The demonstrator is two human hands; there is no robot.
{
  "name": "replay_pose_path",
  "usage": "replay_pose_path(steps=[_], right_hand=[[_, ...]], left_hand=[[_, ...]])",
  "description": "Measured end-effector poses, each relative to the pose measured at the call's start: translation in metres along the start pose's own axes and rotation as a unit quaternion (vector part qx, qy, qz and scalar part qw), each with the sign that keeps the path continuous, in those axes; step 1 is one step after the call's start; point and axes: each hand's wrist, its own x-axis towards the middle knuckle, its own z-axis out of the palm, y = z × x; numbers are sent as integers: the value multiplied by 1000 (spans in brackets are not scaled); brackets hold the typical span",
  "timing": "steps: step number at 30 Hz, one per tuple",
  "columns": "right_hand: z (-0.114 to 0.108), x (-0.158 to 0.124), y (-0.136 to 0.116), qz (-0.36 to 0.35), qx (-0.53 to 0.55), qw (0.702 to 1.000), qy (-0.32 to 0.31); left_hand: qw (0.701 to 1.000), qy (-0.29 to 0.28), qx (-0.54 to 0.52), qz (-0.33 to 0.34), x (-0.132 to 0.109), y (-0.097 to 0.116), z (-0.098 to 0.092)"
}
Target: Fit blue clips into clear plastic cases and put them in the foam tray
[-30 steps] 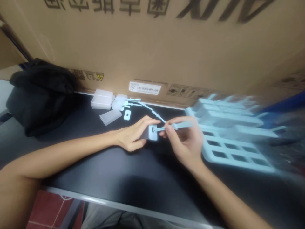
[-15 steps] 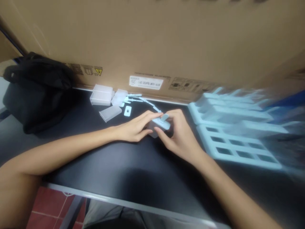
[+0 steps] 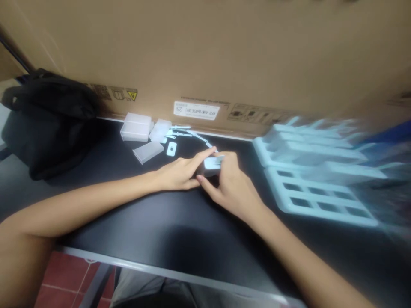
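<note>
Between my two hands is a small translucent plastic box with a light-blue lid [image 3: 212, 163], held low over the black table [image 3: 154, 239]. My left hand [image 3: 181, 173] grips its left side, fingers along the far edge and thumb at the near corner. Wrapped round the right side, my right hand [image 3: 229, 179] has its thumb on the near face and its fingers by an upright light-blue tab on the lid. Part of the box is hidden by the fingers. Just beyond lie several thin light-blue strips [image 3: 199, 137] and a small light-blue plate with a hole [image 3: 171, 149].
Frosted plastic boxes [image 3: 136, 127] lie at the back, left of centre. On the right stand light-blue racks [image 3: 279, 192] with square openings, some holding boxes. A black bag [image 3: 54, 124] sits at the left. A large cardboard carton [image 3: 205, 51] walls off the back.
The box has turned so its lid lies more level and has shifted slightly left. My right hand has moved left with it, and its fingers now cover more of the tab.
</note>
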Motion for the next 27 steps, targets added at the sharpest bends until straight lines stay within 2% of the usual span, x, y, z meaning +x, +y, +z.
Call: replay_pose_path(steps=[4, 7, 11, 15, 17, 20, 23, 27], right_hand=[[7, 0, 1, 36, 2, 999, 19], [0, 5, 12, 43, 23, 998, 32], [-34, 14, 43, 69, -19, 996, 46], [-80, 18, 80, 180, -179, 965, 67], [-94, 17, 93, 226, -246, 941, 55], [-102, 13, 105, 244, -306, 920, 6], [-103, 7, 113, 226, -327, 917, -40], [-103, -3, 131, 210, -311, 925, -64]], left_hand=[[998, -25, 56, 4, 1, 1, 2], [996, -31, 84, 25, 3, 0, 4], [993, -36, 98, 64, 3, 1, 5], [991, -41, 105, 67, 3, 1, 6], [991, -41, 106, 67, 4, 1, 6], [991, -41, 107, 66, 4, 1, 6], [991, -39, 109, 67, 4, 1, 7], [991, -39, 106, 73, 5, -1, 7]])
